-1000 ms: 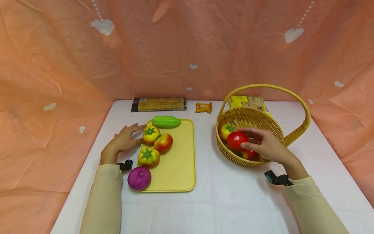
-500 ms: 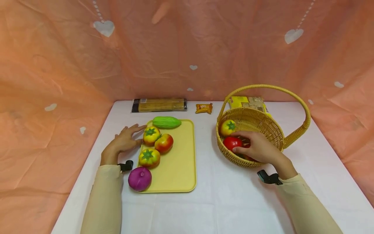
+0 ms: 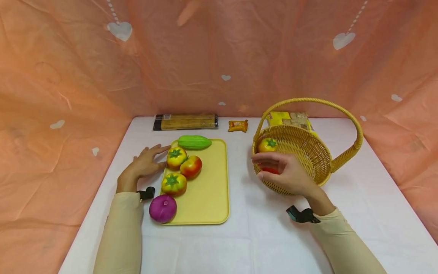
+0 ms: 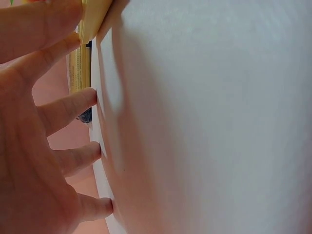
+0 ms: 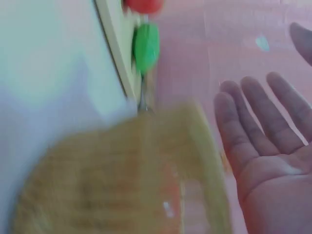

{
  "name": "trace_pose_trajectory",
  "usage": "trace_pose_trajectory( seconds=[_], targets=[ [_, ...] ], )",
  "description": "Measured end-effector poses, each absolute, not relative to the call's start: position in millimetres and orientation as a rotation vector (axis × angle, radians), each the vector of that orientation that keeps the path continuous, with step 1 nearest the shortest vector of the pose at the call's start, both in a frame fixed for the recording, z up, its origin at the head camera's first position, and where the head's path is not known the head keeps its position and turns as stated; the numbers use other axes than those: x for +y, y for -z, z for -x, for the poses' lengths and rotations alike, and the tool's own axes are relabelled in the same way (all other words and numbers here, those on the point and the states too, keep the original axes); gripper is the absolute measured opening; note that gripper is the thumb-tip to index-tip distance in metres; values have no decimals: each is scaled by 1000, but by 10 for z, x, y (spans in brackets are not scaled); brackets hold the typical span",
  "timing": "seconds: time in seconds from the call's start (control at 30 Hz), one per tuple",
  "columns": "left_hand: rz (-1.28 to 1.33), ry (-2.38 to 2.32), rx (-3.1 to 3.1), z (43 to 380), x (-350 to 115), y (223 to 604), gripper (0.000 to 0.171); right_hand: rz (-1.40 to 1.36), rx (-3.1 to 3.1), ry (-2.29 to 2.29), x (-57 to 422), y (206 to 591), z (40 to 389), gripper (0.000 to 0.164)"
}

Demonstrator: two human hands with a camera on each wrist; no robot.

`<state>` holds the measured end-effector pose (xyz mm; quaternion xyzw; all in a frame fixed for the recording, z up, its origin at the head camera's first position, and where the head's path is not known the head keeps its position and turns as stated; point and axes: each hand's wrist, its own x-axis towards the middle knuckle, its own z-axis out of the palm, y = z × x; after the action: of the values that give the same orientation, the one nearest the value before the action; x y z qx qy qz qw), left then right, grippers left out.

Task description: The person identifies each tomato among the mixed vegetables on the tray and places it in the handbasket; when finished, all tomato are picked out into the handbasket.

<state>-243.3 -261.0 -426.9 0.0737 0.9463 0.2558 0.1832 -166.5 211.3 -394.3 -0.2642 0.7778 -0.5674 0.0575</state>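
Observation:
My right hand [image 3: 289,171], palm down with fingers extended, is over the left part of a wicker basket [image 3: 302,142] and holds nothing. Below its fingers a red round fruit [image 3: 270,170] lies in the basket, partly covered by the hand. Behind it sits a yellow-red toy tomato [image 3: 267,144]. Fingers spread, my left hand [image 3: 143,165] rests at the left edge of a yellow tray [image 3: 208,190]; in the left wrist view its fingertips [image 4: 90,96] meet the white tabletop. Closest to it on the tray is another yellow-red tomato [image 3: 176,158].
The tray also carries a green gourd-like vegetable [image 3: 194,142], a red-orange tomato [image 3: 191,167], a second leafy-topped tomato [image 3: 173,184] and a purple onion [image 3: 162,208]. At the back lie a noodle-like pack [image 3: 188,121], a small orange packet [image 3: 237,125] and a yellow bag [image 3: 278,117].
My right hand has set the red round fruit down in the basket and let go of it. The hand has then moved left and risen over the basket's left rim. My left hand stays put.

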Motion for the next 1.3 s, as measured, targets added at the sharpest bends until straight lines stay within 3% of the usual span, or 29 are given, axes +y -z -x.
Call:
trace_pose_trajectory(
  seconds=[0.27,0.7,1.17,1.3],
  targets=[
    [-192,-726,2665,2446,-2606,4288,73,877,2161,1711,1486,4030,1845,47],
    [-218,-721,2687,2434,-2605,4299,71,840,2145,1605,648,4288,2480,48],
    [-204,-743,2673,2429,-2612,4276,72,868,2217,1291,439,4385,2628,62],
    [-207,-747,2679,2423,-2619,4271,72,855,2175,1350,459,4402,2592,53]
  ],
)
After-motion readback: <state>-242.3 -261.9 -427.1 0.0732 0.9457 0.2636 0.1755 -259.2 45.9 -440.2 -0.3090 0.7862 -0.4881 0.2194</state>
